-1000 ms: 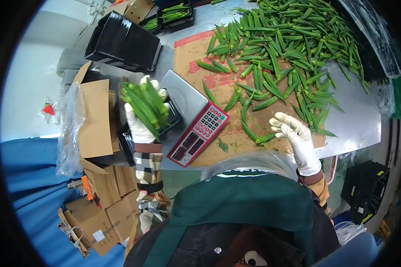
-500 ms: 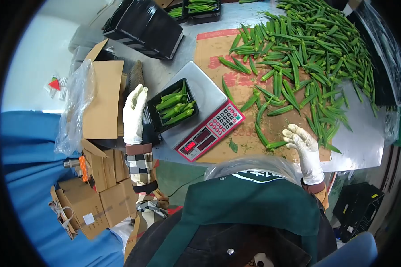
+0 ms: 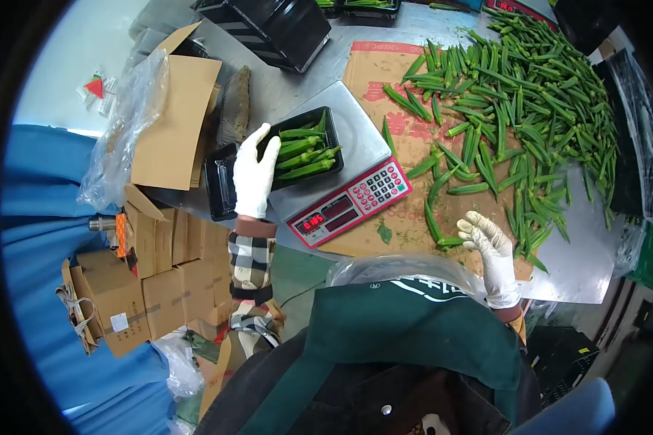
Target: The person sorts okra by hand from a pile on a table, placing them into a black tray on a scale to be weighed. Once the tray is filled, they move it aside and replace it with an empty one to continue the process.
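Note:
A black tray (image 3: 335, 138) of okra rests on the metal pan of a red-framed scale (image 3: 350, 206), whose display shows 0.185. At the tray's left rim is my white-gloved left hand (image 3: 254, 176), with thumb and fingers spread apart. Another black tray (image 3: 220, 187) lies partly behind that hand. My right hand (image 3: 490, 254), gloved too, hovers over the front of the cardboard sheet (image 3: 406, 225) beside loose okra (image 3: 450, 241). Its fingers are loosely bent and apart, with nothing visible in them.
A big okra pile (image 3: 537, 87) covers the table's far right. An open carton (image 3: 174, 123) with plastic film stands left of the scale. Behind it is a black crate (image 3: 268, 29). More cartons (image 3: 116, 301) are stacked at the lower left.
My left hand has shifted right onto the tray's rim, its thumb spreading from the fingers. The scale display has dropped to 0.185. My right hand stays about where it was. The view has turned slightly.

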Demonstrator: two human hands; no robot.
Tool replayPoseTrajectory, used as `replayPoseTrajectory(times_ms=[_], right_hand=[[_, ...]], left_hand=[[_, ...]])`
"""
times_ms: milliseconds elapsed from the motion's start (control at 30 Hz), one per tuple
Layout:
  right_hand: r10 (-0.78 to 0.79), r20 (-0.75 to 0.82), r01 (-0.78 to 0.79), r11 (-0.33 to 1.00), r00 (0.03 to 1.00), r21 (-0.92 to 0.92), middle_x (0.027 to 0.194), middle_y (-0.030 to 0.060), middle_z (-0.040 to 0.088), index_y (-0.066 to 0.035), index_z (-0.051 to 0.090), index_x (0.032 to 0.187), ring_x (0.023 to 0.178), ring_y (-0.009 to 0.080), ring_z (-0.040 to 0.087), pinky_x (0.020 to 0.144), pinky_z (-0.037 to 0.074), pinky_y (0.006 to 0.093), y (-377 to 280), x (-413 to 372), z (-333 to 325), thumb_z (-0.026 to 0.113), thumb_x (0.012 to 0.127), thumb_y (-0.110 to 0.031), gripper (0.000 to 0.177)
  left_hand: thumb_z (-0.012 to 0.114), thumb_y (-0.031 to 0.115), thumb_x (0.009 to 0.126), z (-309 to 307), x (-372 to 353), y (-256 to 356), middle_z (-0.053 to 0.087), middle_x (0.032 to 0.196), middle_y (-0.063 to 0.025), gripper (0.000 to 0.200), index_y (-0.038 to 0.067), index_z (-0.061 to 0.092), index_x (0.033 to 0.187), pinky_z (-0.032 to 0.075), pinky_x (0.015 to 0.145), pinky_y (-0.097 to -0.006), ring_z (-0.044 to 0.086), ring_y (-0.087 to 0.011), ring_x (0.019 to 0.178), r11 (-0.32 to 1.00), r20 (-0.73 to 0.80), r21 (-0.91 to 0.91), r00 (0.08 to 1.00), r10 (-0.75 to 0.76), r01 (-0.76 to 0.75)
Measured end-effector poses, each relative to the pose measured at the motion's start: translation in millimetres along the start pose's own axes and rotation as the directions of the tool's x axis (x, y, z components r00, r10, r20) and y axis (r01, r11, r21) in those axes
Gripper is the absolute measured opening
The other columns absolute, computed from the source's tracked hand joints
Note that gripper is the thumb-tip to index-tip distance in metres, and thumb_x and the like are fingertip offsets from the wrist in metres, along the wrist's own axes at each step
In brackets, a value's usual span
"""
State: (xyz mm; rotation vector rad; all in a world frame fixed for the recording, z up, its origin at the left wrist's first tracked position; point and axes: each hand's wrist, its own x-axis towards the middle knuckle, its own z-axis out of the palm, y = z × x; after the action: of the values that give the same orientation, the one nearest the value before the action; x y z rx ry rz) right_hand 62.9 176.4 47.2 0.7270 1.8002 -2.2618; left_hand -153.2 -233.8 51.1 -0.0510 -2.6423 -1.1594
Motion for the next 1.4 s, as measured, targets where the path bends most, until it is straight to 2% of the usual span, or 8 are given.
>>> replayPoseTrajectory(times_ms=[133,667,900,1033,1100,1233,1367,1400], right_hand=[[-0.007,-0.008,0.007,1.0,1.0,0.018,0.12,0.013,0.07,0.002,0.056,0.138,0.103,0.0152,0.067,0.088,0.053,0.0263,4.3,-2.1,-5.2,0.061,0.102,-0.016,0.04],[-0.095,-0.107,0.092,0.995,0.99,-0.025,0.121,0.0106,0.071,0.0,0.057,0.138,0.106,0.0144,0.066,0.09,0.051,0.027,28.5,2.6,-27.9,0.064,0.1,-0.015,0.041],[-0.062,-0.217,0.065,0.998,0.974,0.005,0.123,0.0131,0.068,0.005,0.055,0.137,0.114,0.0177,0.064,0.102,0.048,0.0293,29.3,-7.8,-57.6,0.065,0.099,-0.008,0.041],[-0.083,-0.275,0.088,0.996,0.958,0.006,0.121,0.0123,0.07,0.005,0.055,0.136,0.112,0.017,0.065,0.1,0.049,0.0286,32.0,-16.1,-62.4,0.065,0.098,-0.009,0.042],[-0.091,-0.26,0.093,0.996,0.961,-0.004,0.119,0.0121,0.07,0.005,0.056,0.136,0.111,0.0168,0.065,0.099,0.049,0.0283,29.9,-15.5,-62.8,0.066,0.098,-0.009,0.042],[-0.086,-0.064,0.088,0.996,0.994,0.03,0.111,0.0097,0.072,0.004,0.052,0.14,0.099,0.0124,0.066,0.09,0.051,0.0273,19.5,-12.8,-36.2,0.069,0.096,-0.01,0.05],[-0.081,0.02,0.076,0.982,0.997,0.173,0.098,0.0035,0.07,0.0,0.06,0.133,0.086,0.0075,0.061,0.077,0.049,0.0248,12.8,-9.2,8.0,0.069,0.096,-0.013,0.041],[-0.098,0.01,0.093,0.971,0.995,0.219,0.094,0.0016,0.07,0.0,0.064,0.129,0.082,0.0066,0.06,0.073,0.049,0.0245,13.1,-10.2,10.1,0.068,0.097,-0.014,0.035]], left_hand=[[0.068,0.02,0.094,20.9,12.1,-33.4,0.071,0.119,-0.0148,0.032,0.008,0.07,0.123,0.049,0.1,-0.0382,0.066,-0.0313,0.109,0.866,0.046,0.376,0.94,0.338,-0.33],[0.078,0.012,0.076,17.7,48.4,-13.1,0.07,0.09,-0.0086,0.025,0.012,0.071,0.1,0.048,0.08,-0.0415,0.063,-0.031,0.085,0.728,0.432,0.316,0.776,0.46,-0.608],[0.079,0.01,0.075,26.0,39.5,4.0,0.07,0.089,-0.0067,0.022,0.009,0.068,0.094,0.047,0.083,-0.0394,0.06,-0.029,0.086,0.806,0.415,0.247,0.811,0.413,-0.537],[0.077,0.009,0.081,16.3,30.1,22.3,0.068,0.089,-0.008,0.017,0.007,0.069,0.095,0.047,0.084,-0.0386,0.061,-0.0284,0.088,0.853,0.116,0.316,0.91,0.399,-0.415],[0.072,0.003,0.089,19.9,16.3,22.6,0.068,0.1,-0.0097,0.012,0.0,0.066,0.1,0.049,0.09,-0.0314,0.063,-0.0188,0.095,0.984,-0.079,-0.019,0.981,0.177,-0.179],[0.071,0.002,0.09,50.6,-38.4,109.7,0.066,0.101,-0.0066,0.01,0.002,0.067,0.099,0.051,0.087,-0.0299,0.062,-0.0154,0.093,0.964,0.126,-0.259,0.988,0.094,-0.058],[0.077,0.01,0.082,119.2,-119.9,160.1,0.065,0.098,-0.0073,0.018,0.009,0.07,0.098,0.051,0.086,-0.0368,0.063,-0.0255,0.094,0.884,0.559,-0.435,0.718,0.414,-0.171],[0.076,0.017,0.083,132.5,-135.7,168.9,0.066,0.101,-0.0067,0.023,0.009,0.069,0.103,0.05,0.089,-0.0392,0.062,-0.0266,0.097,0.689,0.488,-0.42,0.493,0.721,-0.591]])
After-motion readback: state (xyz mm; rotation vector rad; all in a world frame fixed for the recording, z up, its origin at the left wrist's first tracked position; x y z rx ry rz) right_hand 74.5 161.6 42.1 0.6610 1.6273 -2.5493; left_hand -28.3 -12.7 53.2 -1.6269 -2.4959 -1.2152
